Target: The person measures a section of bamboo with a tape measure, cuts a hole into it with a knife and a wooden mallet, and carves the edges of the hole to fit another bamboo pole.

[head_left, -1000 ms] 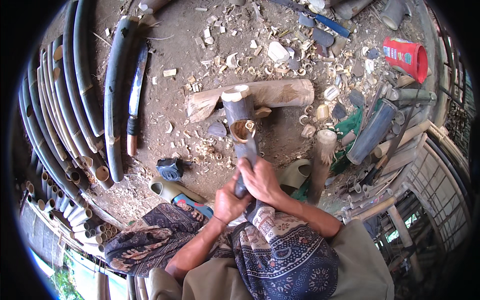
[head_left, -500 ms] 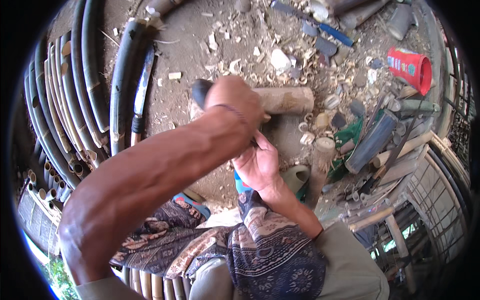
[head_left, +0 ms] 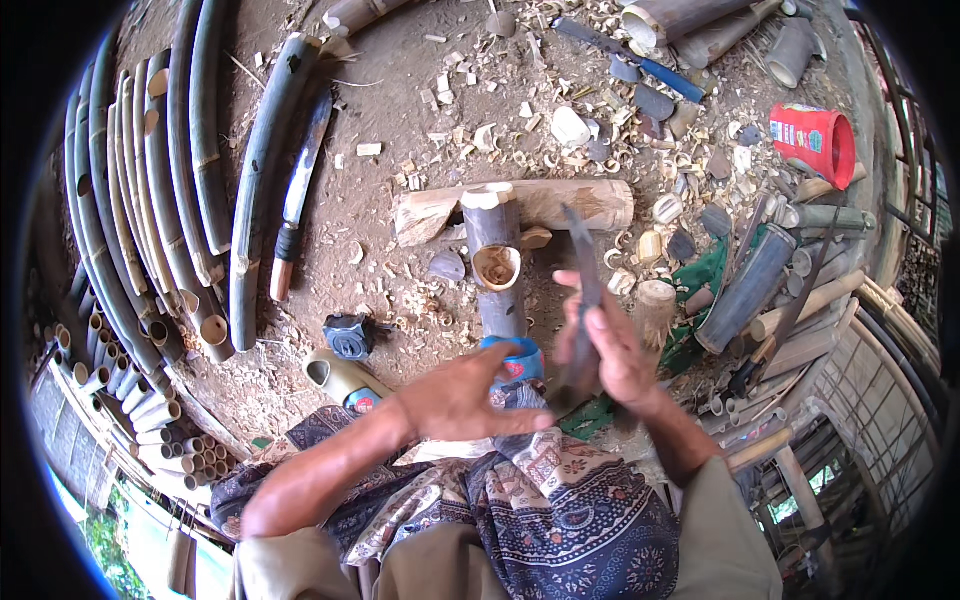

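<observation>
A dark bamboo section [head_left: 508,310] with a notched, scooped-out opening lies lengthwise in front of me. Its far end rests across a pale log [head_left: 580,205], and its near end reaches a blue shoe [head_left: 522,362]. My left hand [head_left: 455,395] hovers above my patterned cloth, just short of the shoe, fingers spread and holding nothing. Right of the bamboo, my right hand [head_left: 625,360] grips a long dark knife [head_left: 584,250], its tip pointing away from me. Motion blurs the knife's lower part.
Long bamboo poles [head_left: 262,190] and a machete [head_left: 302,185] lie at left. A black tape measure [head_left: 348,336] sits nearby. Wood chips litter the ground. A blue-handled tool [head_left: 670,78], a red bucket [head_left: 815,140] and cut bamboo pieces [head_left: 750,285] lie to the right.
My left arm has drawn back from over the log toward my lap, uncovering the bamboo section. My right hand has moved right, and the knife now shows in it.
</observation>
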`<state>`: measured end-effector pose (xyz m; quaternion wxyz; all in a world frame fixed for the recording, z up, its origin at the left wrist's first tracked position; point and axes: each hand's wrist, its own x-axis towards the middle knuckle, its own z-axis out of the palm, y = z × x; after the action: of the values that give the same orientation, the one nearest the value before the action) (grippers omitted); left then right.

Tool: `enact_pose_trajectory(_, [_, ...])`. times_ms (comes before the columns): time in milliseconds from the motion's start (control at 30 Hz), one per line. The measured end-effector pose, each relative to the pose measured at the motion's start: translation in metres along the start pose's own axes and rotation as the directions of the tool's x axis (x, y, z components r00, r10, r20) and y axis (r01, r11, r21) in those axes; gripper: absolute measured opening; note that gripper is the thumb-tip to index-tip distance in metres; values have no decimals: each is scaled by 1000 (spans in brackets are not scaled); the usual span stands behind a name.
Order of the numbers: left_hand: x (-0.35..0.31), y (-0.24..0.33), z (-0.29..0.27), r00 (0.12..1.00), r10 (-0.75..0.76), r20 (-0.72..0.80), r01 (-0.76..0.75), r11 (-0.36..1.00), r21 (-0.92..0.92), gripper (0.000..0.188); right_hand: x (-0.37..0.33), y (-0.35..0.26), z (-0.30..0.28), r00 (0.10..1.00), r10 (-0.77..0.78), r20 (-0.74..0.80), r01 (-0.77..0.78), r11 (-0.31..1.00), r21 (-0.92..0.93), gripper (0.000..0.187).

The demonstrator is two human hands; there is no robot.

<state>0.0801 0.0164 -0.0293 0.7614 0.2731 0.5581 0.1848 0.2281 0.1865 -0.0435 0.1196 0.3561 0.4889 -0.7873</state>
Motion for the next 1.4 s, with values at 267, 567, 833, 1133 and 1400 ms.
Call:
enact_pose_trajectory(267, [122, -6, 77, 911, 271, -311, -124, -537, -834, 38, 50, -71, -17, 871, 281, 403, 455, -153, -877, 32])
enact_pose_trajectory(567, [94, 14, 44, 847, -473, -242, -215, 111, -970, 35, 68, -33, -26, 808, 533, 252, -28, 460, -887, 24])
enact_pose_trajectory(833, [73, -41, -1, 873, -209, -440, 75, 950, -303, 34, 25, 60, 54, 981, 131, -146, -192, 797, -573, 34])
enact_pose_trajectory(1133, [59, -41, -19, 801, 277, -531, -5, 890, 456, 19, 22, 42, 65, 995, -100, 13, 93, 862, -498, 54])
enact_pose_trajectory(1400, [109, -5, 54, 954, -51, -297, -301, -165, -939, 41, 41, -58, -10, 896, 274, 350, 386, -90, -918, 38])
